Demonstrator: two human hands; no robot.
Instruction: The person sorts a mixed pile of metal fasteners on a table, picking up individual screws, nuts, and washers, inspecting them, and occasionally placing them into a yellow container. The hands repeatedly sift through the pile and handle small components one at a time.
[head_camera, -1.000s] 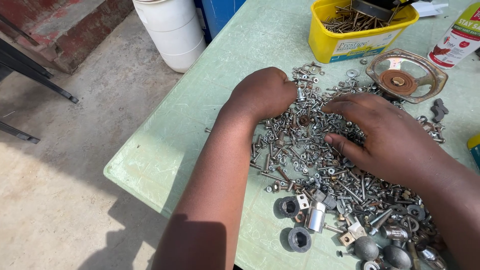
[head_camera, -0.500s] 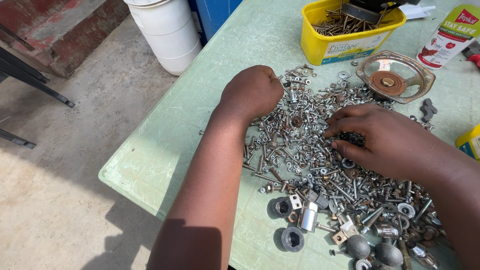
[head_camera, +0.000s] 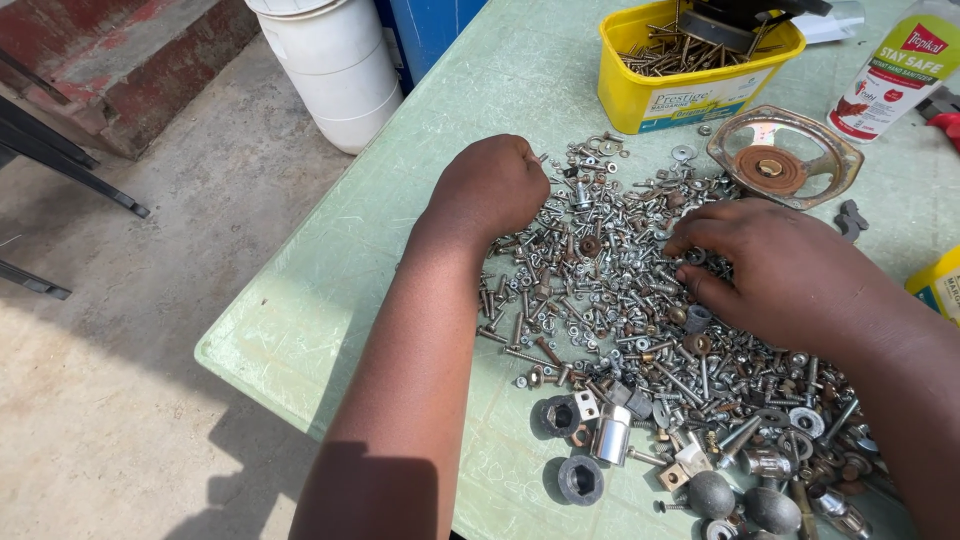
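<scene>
We see the left hand (head_camera: 492, 188) curled into a fist, possibly holding something, resting on the heap of screws and nuts (head_camera: 620, 300) spread over the green table (head_camera: 330, 300). The right hand (head_camera: 775, 270) lies fingers-down, picking in it; beyond stands a yellow tub (head_camera: 690, 90).
</scene>
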